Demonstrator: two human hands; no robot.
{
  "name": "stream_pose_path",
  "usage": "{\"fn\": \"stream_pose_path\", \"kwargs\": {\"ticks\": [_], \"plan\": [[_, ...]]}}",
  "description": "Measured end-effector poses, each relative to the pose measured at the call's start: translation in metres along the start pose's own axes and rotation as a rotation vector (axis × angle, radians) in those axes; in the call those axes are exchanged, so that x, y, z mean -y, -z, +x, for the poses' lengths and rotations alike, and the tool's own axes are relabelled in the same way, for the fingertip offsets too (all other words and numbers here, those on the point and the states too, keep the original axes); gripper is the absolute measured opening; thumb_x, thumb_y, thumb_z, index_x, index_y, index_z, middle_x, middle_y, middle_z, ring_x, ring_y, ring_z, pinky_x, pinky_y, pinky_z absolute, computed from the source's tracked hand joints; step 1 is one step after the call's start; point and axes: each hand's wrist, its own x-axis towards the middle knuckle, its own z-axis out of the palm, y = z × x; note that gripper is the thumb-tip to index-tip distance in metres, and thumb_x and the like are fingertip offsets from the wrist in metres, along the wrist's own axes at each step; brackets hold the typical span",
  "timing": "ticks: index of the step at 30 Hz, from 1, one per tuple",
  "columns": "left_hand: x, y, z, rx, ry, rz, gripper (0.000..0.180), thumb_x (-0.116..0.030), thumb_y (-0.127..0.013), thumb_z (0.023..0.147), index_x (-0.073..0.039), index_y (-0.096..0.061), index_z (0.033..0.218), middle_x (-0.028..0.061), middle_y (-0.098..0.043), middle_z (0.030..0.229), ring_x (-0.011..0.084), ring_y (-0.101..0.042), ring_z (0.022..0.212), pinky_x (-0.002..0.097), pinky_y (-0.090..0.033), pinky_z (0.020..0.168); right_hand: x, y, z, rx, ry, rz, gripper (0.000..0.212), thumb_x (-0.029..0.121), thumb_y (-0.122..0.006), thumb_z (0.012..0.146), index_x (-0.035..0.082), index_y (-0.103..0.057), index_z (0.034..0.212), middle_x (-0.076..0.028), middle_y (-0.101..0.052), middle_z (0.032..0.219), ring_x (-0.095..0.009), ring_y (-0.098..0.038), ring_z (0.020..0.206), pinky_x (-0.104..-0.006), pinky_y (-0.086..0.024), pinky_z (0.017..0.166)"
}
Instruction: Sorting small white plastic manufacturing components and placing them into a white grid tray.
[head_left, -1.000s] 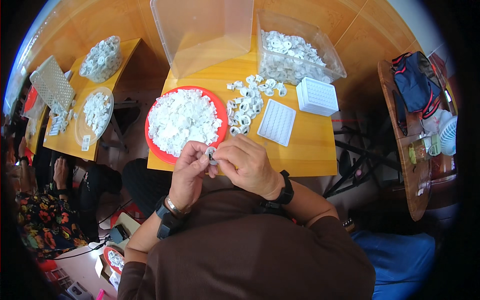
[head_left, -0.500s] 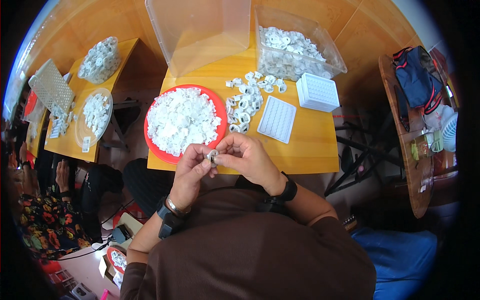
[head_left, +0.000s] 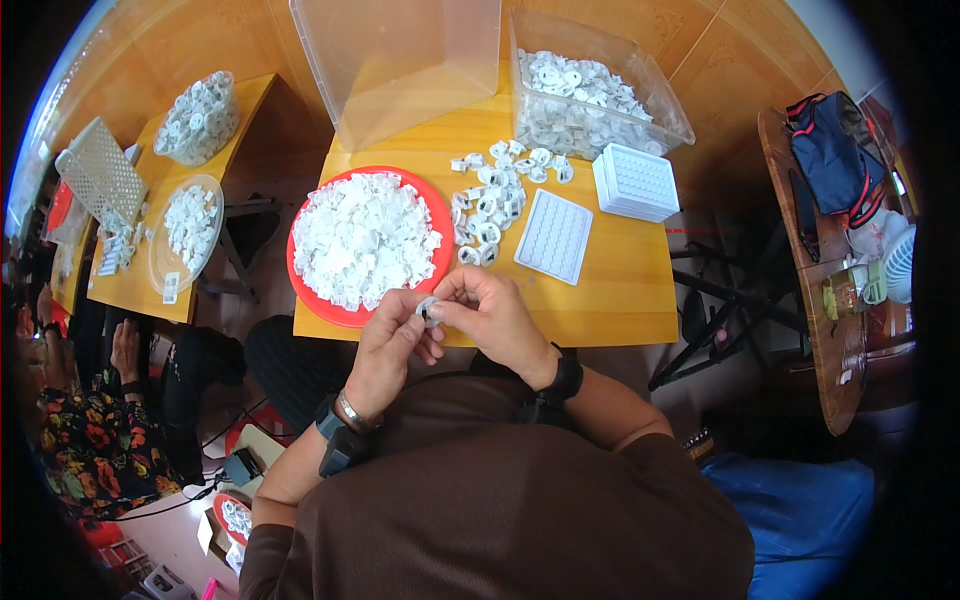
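Between my hands, over the table's near edge, is a small white ring-shaped plastic part with a dark spot on it. My left hand pinches it from the left, thumb and fingers closed. From the right, my right hand presses thumb and forefinger on the same part. Just beyond them stands a round red tray heaped with small white plastic pieces. Several similar ring-shaped parts lie loose to the right of the tray. A white slotted plate rests beside them.
A stack of white slotted trays sits at the table's right. Behind are a clear bin of ring parts and a clear upright bin. On the left, another table holds a filled tub; a co-worker's hand is nearby.
My fingers have shifted slightly around the ring-shaped part, which is turned a little and shows more of its white rim. The things on the table stay put.
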Motion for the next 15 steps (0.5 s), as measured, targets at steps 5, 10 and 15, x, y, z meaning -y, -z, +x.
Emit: {"fn": "stream_pose_path", "kwargs": {"ticks": [5, 10, 15], "plan": [[-0.001, -0.001, 0.004, -0.062, -0.02, -0.202, 0.02, -0.015, -0.047, 0.098, -0.003, -0.049, 0.115, 0.0095, -0.062, 0.087, 0.0148, -0.06, 0.072, 0.0254, -0.048, 0.064, 0.004, 0.002, 0.003, 0.05, -0.035, 0.098, 0.007, 0.002, -0.063, 0.089, -0.002, -0.058, 0.093, -0.004, -0.064, 0.078, -0.007, -0.061, 0.07, -0.0227, -0.051, 0.064], [0.003, 0.002, 0.007, -0.053, -0.011, -0.237, 0.02, -0.014, -0.048, 0.097, -0.003, -0.049, 0.114, 0.0099, -0.062, 0.088, 0.0154, -0.061, 0.072, 0.0264, -0.049, 0.066, -0.008, 0.003, 0.003, 0.035, -0.042, 0.051, 0.014, 0.005, -0.064, 0.089, -0.002, -0.057, 0.097, -0.003, -0.064, 0.081, -0.007, -0.061, 0.07, -0.0226, -0.051, 0.065], [0.003, 0.001, 0.006, -0.047, -0.01, -0.198, 0.019, -0.014, -0.049, 0.097, -0.003, -0.05, 0.113, 0.0092, -0.063, 0.089, 0.0146, -0.06, 0.073, 0.026, -0.049, 0.066, -0.005, 0.002, 0.003, 0.04, -0.083, 0.008, 0.012, 0.005, -0.063, 0.088, -0.001, -0.058, 0.097, -0.003, -0.064, 0.082, -0.006, -0.061, 0.073, -0.0223, -0.051, 0.066]]}}
